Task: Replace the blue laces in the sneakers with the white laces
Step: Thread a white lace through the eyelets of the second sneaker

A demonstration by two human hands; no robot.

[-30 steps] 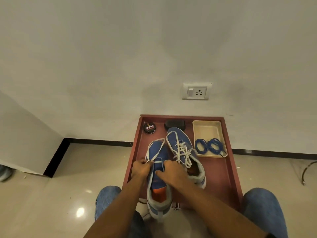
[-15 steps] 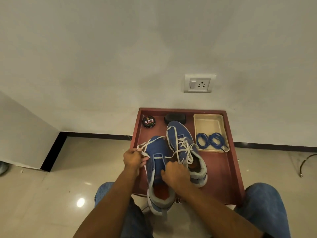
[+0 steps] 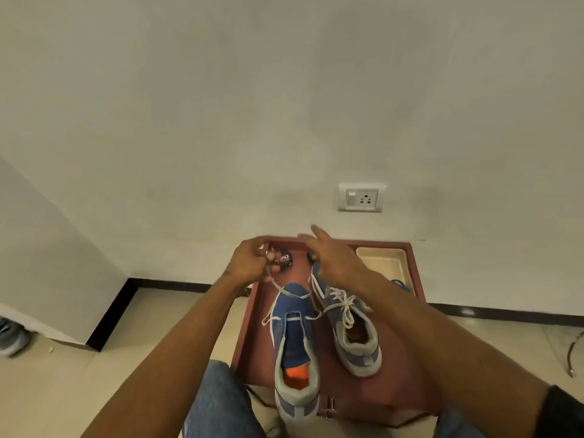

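Far left, against the white wall's dark skirting: a grey shoe on the pale tiled floor, well apart from everything else, with open tile between it and the low red-brown wooden table.

Left hand raised over the table's far left corner, fingers curled and pinching one end of the white lace; lace drawn taut from there down to the toe of the near blue mesh sneaker with grey collar and orange insole. Only the lowest eyelets threaded; heel overhanging the table's near edge, above the denim-clad knee.

Just behind the left hand, partly hidden: a round black polish tin, near the table's back rim.

Right hand lifted beside the left, index finger straight and pointing toward the wall, the other fingers bent; other end of the lace running up under it, yet cannot tell whether pinched or merely draped.

Under the right wrist: the second blue sneaker with its white lace tied in a bow, angled, just beside the first, well inside the table's edges.

Far right corner: shallow cream rectangular tray against the back rim, a bit of coiled blue lace showing past the forearm. Bare table surface to the right of the laced sneaker.

On the wall above: white switch-and-socket plate.
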